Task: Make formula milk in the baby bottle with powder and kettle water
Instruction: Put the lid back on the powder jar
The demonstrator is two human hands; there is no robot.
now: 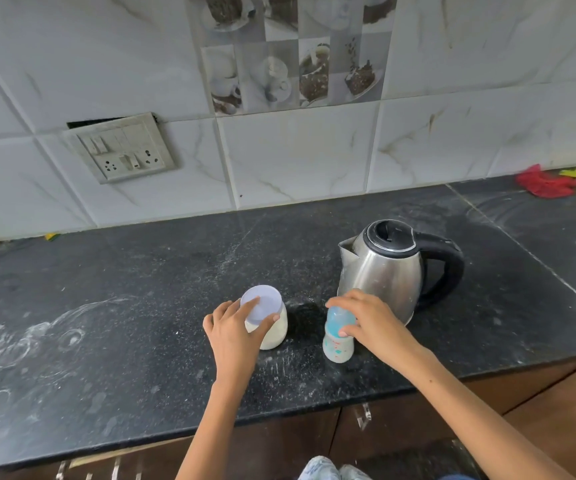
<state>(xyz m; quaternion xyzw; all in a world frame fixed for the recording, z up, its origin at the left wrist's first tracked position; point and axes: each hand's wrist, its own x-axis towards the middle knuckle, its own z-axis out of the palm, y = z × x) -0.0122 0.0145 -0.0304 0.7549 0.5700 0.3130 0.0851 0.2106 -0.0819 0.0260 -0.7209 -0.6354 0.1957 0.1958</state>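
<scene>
Hardly begun by the look of it: left hand [236,332] wrapped round the small lidded jar of white powder [266,318], right hand [366,318] pinching the blue cap of the little clear baby bottle [338,336], shiny steel kettle [388,270] waiting just behind that hand on the black tabletop [124,306].

jar [272,327] left | bottle [338,336] right | kettle [387,268] behind bottle

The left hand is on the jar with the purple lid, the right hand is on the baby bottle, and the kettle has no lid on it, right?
Not quite. The head view shows the kettle with its black lid closed. The rest is right: left hand on the purple-lidded jar, right hand on the baby bottle.
</scene>
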